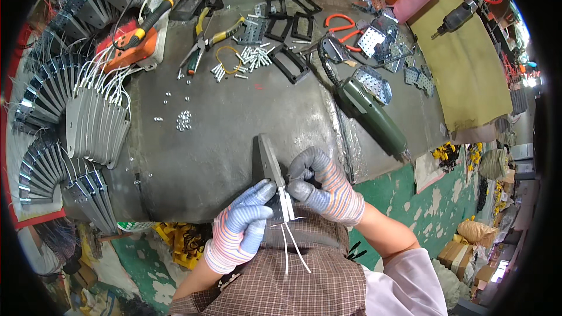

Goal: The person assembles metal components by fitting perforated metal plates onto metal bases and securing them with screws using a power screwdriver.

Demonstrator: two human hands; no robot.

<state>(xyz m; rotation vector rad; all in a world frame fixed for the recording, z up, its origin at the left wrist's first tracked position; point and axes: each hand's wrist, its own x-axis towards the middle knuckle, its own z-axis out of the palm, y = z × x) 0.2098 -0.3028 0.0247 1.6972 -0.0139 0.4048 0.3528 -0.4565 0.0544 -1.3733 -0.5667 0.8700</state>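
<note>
My left hand (241, 227), in a striped glove with grey fingertips, is closed on the lower end of a flat grey plate-like part (270, 161). The part stands on edge by the table's front edge, and two white wires (287, 243) trail from its lower end toward my body. Close on its right side, my right hand (331, 190), gloved alike, has its thumb and forefinger curled into a pinch. What sits between those fingertips, if anything, is too small to make out. Several small shiny nuts (184, 120) lie loose on the table to the left.
A dark green power screwdriver (374, 117) lies at right. Pliers (205, 41), white pins (254, 58), black frames (290, 64) and perforated metal plates (374, 41) cover the far side. Wired grey parts (96, 123) stack at left, beside a soldering iron (140, 32). Another screwdriver (456, 17) hangs far right.
</note>
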